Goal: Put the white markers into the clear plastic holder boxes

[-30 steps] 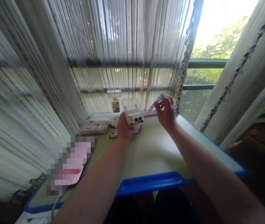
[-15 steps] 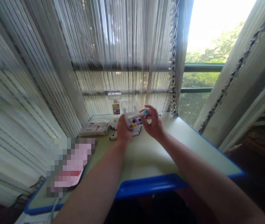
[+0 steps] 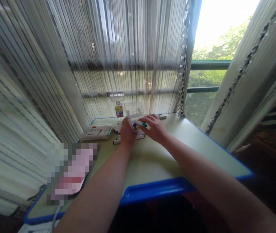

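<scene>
Near the middle of the frame, the left hand (image 3: 129, 134) grips a clear plastic box (image 3: 133, 110) from its left side, fingers curled around the lower part. The box is tilted, and its see-through upper part rises above the hand. Several markers sit in the lower part with their coloured ends facing the camera; purple and yellow show.

The right hand (image 3: 156, 127) is just right of centre, at the mouth of the box. Its thumb and fingers are drawn close around a white marker (image 3: 140, 123) with a teal end, which lies slantwise across the opening. How far the marker reaches into the box cannot be told.

Loose markers (image 3: 128, 140) lie in a pile on the table (image 3: 177, 158), below and to the left of the box, partly hidden by the left hand. A flat case (image 3: 97, 131) with a printed front lies left of the pile. Behind it, a clear container with a yellow, red and blue label (image 3: 119, 111) stands near the back edge. A few thin pens (image 3: 161, 116) lie at that edge, beyond the right hand.

In the lower left, a blurred pink object (image 3: 73, 171) rests beside a white cable (image 3: 54, 218).
</scene>
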Demonstrator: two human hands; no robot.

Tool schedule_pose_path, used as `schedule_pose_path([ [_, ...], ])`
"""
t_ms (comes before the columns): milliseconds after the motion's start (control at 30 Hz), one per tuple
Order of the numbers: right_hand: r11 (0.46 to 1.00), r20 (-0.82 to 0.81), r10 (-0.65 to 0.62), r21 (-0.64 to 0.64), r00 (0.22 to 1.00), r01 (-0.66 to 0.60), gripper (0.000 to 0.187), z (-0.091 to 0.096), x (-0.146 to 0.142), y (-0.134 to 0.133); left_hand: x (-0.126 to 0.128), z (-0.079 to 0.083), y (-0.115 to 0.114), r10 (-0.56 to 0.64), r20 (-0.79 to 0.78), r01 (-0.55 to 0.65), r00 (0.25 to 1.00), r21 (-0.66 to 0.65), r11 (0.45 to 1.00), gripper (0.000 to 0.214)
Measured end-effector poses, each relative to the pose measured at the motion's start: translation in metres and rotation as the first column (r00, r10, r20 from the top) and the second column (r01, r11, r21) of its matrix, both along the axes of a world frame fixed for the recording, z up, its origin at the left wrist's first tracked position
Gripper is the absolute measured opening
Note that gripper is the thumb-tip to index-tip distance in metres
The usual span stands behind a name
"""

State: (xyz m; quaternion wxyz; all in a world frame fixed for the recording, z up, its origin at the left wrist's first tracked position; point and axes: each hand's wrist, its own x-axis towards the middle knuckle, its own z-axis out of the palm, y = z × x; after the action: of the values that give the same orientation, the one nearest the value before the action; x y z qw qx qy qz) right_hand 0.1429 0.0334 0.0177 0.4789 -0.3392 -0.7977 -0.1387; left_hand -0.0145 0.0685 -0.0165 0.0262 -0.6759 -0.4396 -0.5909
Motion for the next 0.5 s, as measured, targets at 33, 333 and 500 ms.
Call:
schedule_pose_path([
  [33, 1.000, -0.004, 0.002, -0.004, 1.000, -0.002, 0.017, -0.0001, -0.0001, 0.0000, 0.0001, 0.0000, 0.0001, 0.006, 0.000, -0.006, 1.000, -0.008, 1.000, 0.037],
  [333, 0.998, 0.002, 0.033, -0.054, 0.999, -0.033, 0.010, 0.0022, -0.0010, -0.0041, -0.0002, 0.0006, -0.0005, -0.004, -0.022, 0.002, 1.000, -0.068, 0.998, 0.038],
  [500, 0.998, -0.008, 0.024, -0.059, 1.000, -0.025, 0.013, 0.0021, -0.0017, -0.0033, -0.0004, 0.0012, -0.0008, -0.025, -0.027, 0.022, 0.999, -0.084, 0.996, 0.036],
])
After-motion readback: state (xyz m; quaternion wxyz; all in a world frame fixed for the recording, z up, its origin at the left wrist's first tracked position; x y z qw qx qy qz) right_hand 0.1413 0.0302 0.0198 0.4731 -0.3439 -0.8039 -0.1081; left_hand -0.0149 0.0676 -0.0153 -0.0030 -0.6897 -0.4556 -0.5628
